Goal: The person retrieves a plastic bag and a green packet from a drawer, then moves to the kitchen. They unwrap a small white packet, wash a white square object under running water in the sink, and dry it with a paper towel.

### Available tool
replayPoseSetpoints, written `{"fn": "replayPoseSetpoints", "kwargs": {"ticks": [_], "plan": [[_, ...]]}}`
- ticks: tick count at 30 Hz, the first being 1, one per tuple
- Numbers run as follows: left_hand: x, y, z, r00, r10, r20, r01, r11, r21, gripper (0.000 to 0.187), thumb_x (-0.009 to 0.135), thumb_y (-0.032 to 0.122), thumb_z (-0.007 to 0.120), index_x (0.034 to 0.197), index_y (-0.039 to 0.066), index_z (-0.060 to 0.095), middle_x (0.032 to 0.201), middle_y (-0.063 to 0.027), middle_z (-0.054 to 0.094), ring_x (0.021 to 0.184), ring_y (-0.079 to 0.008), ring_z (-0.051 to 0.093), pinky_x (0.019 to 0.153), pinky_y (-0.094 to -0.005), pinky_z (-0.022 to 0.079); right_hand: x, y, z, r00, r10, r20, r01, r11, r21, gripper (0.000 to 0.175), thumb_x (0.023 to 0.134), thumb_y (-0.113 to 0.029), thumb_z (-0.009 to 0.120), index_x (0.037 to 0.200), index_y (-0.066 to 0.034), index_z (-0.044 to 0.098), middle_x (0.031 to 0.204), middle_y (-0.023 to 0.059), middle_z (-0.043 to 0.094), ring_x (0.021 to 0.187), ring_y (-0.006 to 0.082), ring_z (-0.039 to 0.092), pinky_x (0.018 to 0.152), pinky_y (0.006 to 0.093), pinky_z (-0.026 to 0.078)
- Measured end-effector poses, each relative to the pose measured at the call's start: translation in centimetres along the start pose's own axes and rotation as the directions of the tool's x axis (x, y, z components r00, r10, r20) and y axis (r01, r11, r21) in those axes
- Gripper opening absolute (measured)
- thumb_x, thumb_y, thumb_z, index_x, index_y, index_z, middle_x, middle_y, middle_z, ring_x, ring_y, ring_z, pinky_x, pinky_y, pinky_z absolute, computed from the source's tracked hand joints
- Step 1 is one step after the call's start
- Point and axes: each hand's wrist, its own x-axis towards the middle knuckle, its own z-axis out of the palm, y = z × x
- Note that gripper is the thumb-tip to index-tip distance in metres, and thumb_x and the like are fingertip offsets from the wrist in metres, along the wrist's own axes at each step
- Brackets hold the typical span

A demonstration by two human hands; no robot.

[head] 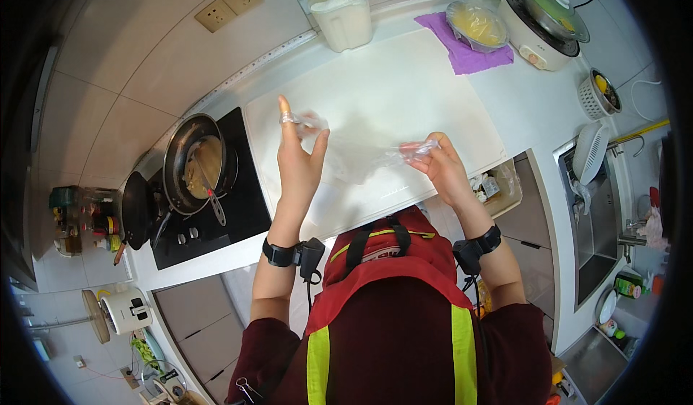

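Note:
A thin sheet of clear plastic film (357, 158) is stretched between my hands above a large white board (400, 91) on the counter. At the film's left end is my left hand (300, 150), its fingers wrapped in bunched film and its thumb apart. Pinched in the fingertips of my right hand (438, 164) is the gathered right end. How far the film hangs between them is hard to tell, as it blends with the board.
Left of the board, a frying pan (172, 183) with a spatula stands on the black cooktop (241, 204). Behind are a white flour container (346, 26) and a film-covered bowl (476, 26) on a purple cloth (468, 58). An electric cooker (541, 42) stands right; a waste bin (506, 191) hangs below the edge.

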Motion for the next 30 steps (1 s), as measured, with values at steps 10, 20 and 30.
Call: {"fn": "replayPoseSetpoints", "kwargs": {"ticks": [10, 20, 30], "plan": [[-1.4, -3.3, 1.8, 0.869, -0.378, 0.32, 0.493, 0.72, -0.489, 0.073, 0.091, 0.005, 0.055, 0.145, -0.003, 0.006, 0.089, -0.0103, 0.064, 0.079, -0.0166, 0.064, 0.076, -0.0305, 0.053, -0.8, -1.4, -0.2, 0.75, -0.283, 0.598, 0.64, 0.542, -0.545, 0.027, 0.089, -0.014, 0.045, 0.112, -0.0055, 0.057, 0.09, 0.0136, 0.065, 0.071, 0.0278, 0.063, 0.062, 0.0389, 0.049], [-2.7, -4.0, 3.0, 0.743, -0.335, 0.579, 0.666, 0.293, -0.686, 0.062, 0.095, 0.011, 0.053, 0.147, 0.014, 0.021, 0.091, -0.0033, 0.059, 0.064, -0.004, 0.048, 0.059, -0.0184, 0.044, -2.9, 3.3, 0.2, 0.931, 0.304, 0.201, 0.253, -0.142, -0.957, 0.028, 0.09, -0.028, 0.053, 0.084, -0.0049, 0.067, 0.073, 0.0166, 0.064, 0.066, 0.0364, 0.061, 0.061, 0.0454, 0.048], [-3.1, -2.7, 4.1, 0.712, -0.359, 0.604, 0.7, 0.302, -0.647, 0.059, 0.096, 0.009, 0.047, 0.148, 0.016, 0.02, 0.092, -0.0017, 0.056, 0.056, -0.0028, 0.038, 0.048, -0.0163, 0.032, -1.9, 5.9, 2.0, 0.732, -0.042, 0.68, 0.673, 0.202, -0.712, 0.051, 0.075, -0.018, 0.069, 0.118, -0.0009, 0.048, 0.109, 0.0165, 0.057, 0.102, 0.034, 0.054, 0.103, 0.0444, 0.035]]}}
